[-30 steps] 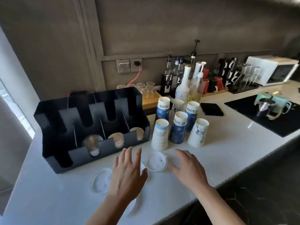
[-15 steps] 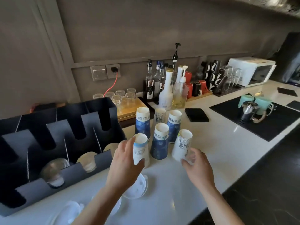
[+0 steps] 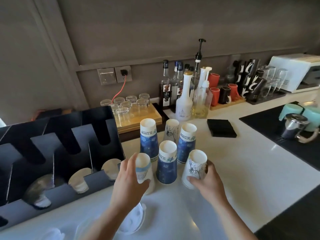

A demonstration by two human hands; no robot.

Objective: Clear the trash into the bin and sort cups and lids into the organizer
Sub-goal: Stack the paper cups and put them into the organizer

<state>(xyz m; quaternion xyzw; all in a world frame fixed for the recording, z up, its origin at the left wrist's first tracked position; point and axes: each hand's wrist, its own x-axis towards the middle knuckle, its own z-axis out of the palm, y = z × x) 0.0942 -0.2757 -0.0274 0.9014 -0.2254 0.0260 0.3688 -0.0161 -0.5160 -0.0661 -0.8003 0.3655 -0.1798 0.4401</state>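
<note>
Both hands are on the cluster of upturned paper cups standing just right of the black organizer. The left hand has its grip wrapped round the pale-banded cup, the one nearest the organizer's front corner. The right hand grips the sketch-printed cup, the front-row cup farthest from the organizer. A blue cup stands between them, very close to both; I can't tell whether it touches either.

That's where I'd expect trouble. These cups are light, tall and tapered, packed tight and standing on their rims. If either is lifted at a slant it may clip the blue cup and knock it into the row behind. A hard squeeze would likely dent the thin paper wall, and the cup might then nest badly. The tabletop is glossy white and hard-looking, so a toppled cup would probably roll.

Thin, clear, domed plastic lids lie in front of the organizer, partly under the left forearm, which could sweep them along. The organizer itself looks like matte black sheet, with slanted bays and U-shaped cut-outs. Some bays hold round pale discs, probably lids.
</note>
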